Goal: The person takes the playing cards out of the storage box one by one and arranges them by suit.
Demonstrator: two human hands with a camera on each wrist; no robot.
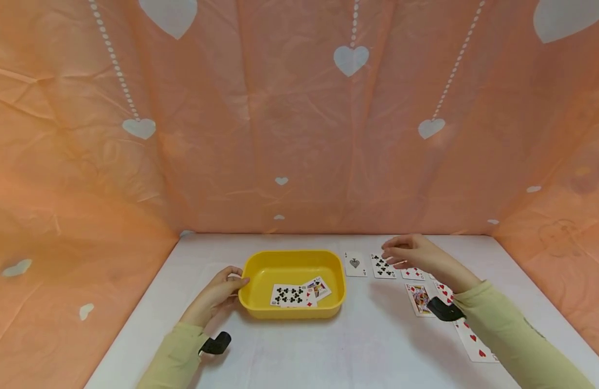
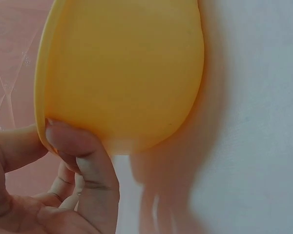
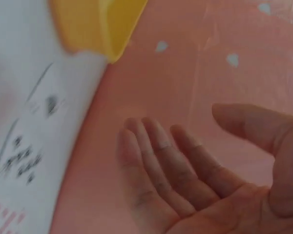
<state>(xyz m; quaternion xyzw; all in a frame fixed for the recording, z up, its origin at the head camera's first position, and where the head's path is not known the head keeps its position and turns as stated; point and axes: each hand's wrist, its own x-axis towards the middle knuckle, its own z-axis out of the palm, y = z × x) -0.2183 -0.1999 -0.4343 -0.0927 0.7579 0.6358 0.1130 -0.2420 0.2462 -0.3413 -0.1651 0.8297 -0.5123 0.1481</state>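
Grips the yellow tray, set on the white table, by its near-left end with the left hand, holds the right hand empty and loosely unfurled near the laid-out cards, seems between card transfers, and probably needs to pinch 1 next.

I'm pinching the yellow tub by its rim with the left hand, shadows are falling across the white surface, and creased pink fabric is showing beyond.
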